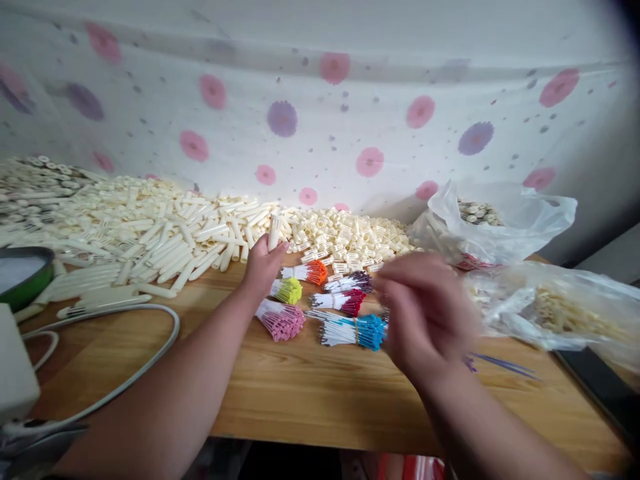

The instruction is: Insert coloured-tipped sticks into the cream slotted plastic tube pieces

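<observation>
My left hand [263,267] is closed around a cream plastic pen barrel [275,232], which stands upright above the fist. My right hand [425,313] hovers over the right part of the table, smeared by motion. Its fingers look curled, but whether anything is between them is unclear. Bundles of thin white pen refills with coloured ends lie between the hands: orange [315,272], yellow [287,291], pink [283,321], dark purple [357,283], red [350,302] and blue [367,331]. The right hand hides the area behind it.
Long cream barrels [175,250] and short slotted cream pieces [350,233] are heaped along the back. Plastic bags [500,227] with parts stand at the right. Purple sticks [505,365] lie below them. A white cable [170,340] and green bowl [37,283] are at left.
</observation>
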Motion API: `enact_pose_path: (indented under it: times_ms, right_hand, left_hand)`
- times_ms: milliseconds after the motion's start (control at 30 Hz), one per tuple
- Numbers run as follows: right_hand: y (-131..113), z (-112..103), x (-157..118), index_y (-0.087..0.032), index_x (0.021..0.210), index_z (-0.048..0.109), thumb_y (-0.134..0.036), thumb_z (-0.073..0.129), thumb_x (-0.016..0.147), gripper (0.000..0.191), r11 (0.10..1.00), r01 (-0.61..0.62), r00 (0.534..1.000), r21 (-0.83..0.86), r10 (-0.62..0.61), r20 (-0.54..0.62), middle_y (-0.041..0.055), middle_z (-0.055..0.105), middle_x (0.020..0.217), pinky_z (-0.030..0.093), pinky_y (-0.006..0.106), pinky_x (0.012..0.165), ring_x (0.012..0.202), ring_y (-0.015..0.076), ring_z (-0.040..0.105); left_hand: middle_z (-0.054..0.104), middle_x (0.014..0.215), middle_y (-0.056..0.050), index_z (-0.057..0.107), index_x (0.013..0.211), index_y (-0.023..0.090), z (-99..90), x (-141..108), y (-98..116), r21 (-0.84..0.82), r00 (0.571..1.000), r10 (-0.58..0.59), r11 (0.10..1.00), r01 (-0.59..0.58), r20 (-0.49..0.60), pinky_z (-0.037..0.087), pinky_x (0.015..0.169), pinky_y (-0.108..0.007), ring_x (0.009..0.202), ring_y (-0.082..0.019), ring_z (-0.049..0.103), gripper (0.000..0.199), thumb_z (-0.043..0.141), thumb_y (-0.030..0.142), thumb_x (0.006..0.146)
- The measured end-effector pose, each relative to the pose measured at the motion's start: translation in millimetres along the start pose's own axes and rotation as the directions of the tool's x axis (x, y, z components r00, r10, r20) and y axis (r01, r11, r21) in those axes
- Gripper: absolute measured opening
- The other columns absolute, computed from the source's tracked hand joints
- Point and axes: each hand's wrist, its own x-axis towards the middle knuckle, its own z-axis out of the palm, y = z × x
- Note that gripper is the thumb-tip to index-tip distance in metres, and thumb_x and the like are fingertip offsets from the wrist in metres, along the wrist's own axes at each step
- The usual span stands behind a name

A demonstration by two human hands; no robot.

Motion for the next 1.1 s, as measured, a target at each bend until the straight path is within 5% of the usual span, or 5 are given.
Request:
enact_pose_path:
  times_ms: [67,133,600,900,1100]
  right_hand:
    - [19,33,11,-0.018,0.086,0.063,-0.014,0.050,0.085,0.013,0.997,-0.004,0.934,-0.080,0.032,0.356,0.0047,0.063,0.083,0.047,0.026,0.070,0.078,0.0148,0.059]
    - [38,68,17,-0.019,0.088,0.066,-0.015,0.048,0.088,0.019,0.950,-0.003,0.710,-0.311,0.221,0.669,0.0044,0.066,0.088,0.045,0.023,0.075,0.082,0.0134,0.061]
    - [53,161,22,-0.015,0.103,0.066,-0.015,0.045,0.085,0.027,0.780,0.094,0.494,-0.619,0.503,0.709,0.0148,0.068,0.104,0.051,0.034,0.074,0.093,0.0255,0.066]
    - [61,114,20,-0.009,0.100,0.061,-0.009,0.048,0.083,0.021,0.784,0.091,0.549,-0.615,0.475,0.687,0.0187,0.066,0.099,0.046,0.033,0.076,0.093,0.0253,0.062]
    - [66,51,11,-0.015,0.081,0.060,-0.013,0.047,0.087,0.014,0.863,-0.030,0.632,-0.505,0.408,0.659,0.0054,0.062,0.082,0.039,0.023,0.067,0.073,0.0129,0.055]
  left_hand:
    - [0.038,0.052,0.008,0.048,0.074,0.020,2.9,0,-6,-0.054,0.997,-0.049,0.997,0.047,-0.052,0.031,0.043,-0.019,0.043,-0.008,0.035,0.017,0.062,0.030,0.072]
    - [0.037,0.051,0.008,0.048,0.075,0.020,3.9,1,-12,-0.071,0.994,-0.072,0.995,0.066,-0.082,0.029,0.041,-0.019,0.041,-0.007,0.034,0.017,0.061,0.030,0.072]
    - [0.043,0.053,0.007,0.053,0.078,0.018,-2.2,4,-25,-0.002,0.988,-0.084,0.996,0.085,-0.126,0.030,0.044,-0.020,0.045,-0.009,0.040,0.020,0.061,0.034,0.070]
    - [0.053,0.059,0.003,0.057,0.078,0.018,-6.1,4,-21,0.186,0.998,-0.041,0.981,0.048,-0.041,0.032,0.051,-0.023,0.053,-0.013,0.047,0.018,0.060,0.035,0.072]
    - [0.057,0.054,0.002,0.065,0.064,0.017,2.5,-15,1,0.221,0.941,-0.026,0.974,-0.053,0.338,0.035,0.048,-0.024,0.050,-0.013,0.048,0.021,0.076,0.034,0.057]
